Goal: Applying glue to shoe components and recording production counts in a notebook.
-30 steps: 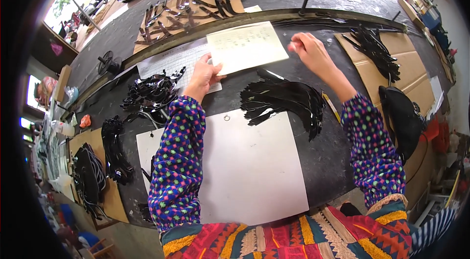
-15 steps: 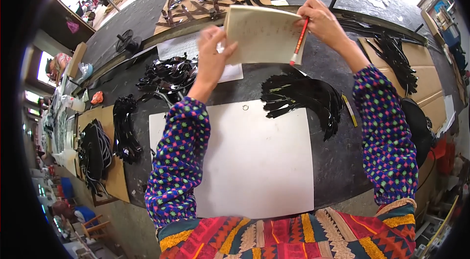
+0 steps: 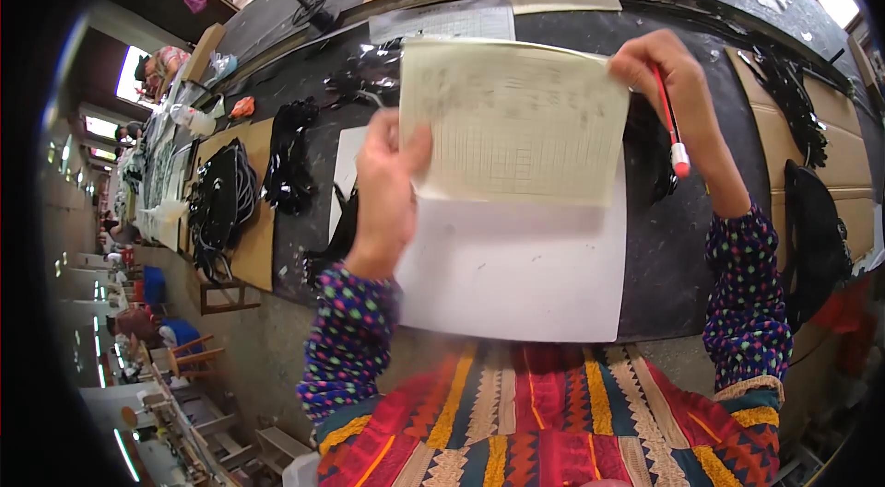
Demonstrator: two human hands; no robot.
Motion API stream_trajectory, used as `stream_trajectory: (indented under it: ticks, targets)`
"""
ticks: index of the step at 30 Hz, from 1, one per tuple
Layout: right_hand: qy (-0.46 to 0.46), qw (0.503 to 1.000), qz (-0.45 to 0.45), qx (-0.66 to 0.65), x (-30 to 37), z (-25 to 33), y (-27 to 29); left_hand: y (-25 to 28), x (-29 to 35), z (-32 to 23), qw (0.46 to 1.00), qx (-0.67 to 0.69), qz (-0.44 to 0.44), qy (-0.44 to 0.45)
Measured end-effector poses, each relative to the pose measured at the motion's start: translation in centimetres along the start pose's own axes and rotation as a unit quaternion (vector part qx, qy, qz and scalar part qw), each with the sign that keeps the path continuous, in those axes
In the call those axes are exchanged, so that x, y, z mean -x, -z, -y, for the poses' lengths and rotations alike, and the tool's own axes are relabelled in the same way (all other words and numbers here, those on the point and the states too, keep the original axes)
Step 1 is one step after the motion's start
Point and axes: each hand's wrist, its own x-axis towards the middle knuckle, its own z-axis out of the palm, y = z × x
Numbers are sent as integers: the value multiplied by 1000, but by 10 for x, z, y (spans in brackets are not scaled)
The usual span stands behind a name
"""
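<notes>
Between my two hands is a yellowish paper form (image 3: 516,123) with a faint printed grid and smudged marks; whether it is one sheet or a thin pad I cannot tell. My left hand (image 3: 392,187) pinches its left edge. At the upper right corner, my right hand (image 3: 671,77) grips the paper and also keeps a red pencil (image 3: 666,109) with a white-and-red end between its fingers. The form hangs over the top of a large white board (image 3: 525,275) on the dark table (image 3: 682,257). It hides part of the black strips lying behind it.
Bundles of black strips (image 3: 293,155) lie left of the board, and more (image 3: 793,109) rest on cardboard at the right. Behind the form are a gridded paper sheet (image 3: 442,22) and a pale folded paper (image 3: 564,0). A black spool (image 3: 315,12) stands far left.
My hands have brought the paper form lower and nearer, over the white board, with its gridded face now showing. The pencil has stayed in my right hand. The view has shifted.
</notes>
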Motion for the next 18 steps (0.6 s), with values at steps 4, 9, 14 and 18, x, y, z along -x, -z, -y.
stream_trajectory:
  ticks: [4,9,14,18]
  targets:
    - [-16,998,-9,-53,23,11,-12,-30,104,58,968,163,-174,76]
    - [-193,938,136,-252,101,15,-41,-59,189,85,892,183,196,364]
    - [-217,895,134,-366,137,8,-61,-47,187,80,960,-182,202,-62]
    - [-142,932,218,-251,138,8,-59,-17,174,88,864,-446,106,-206]
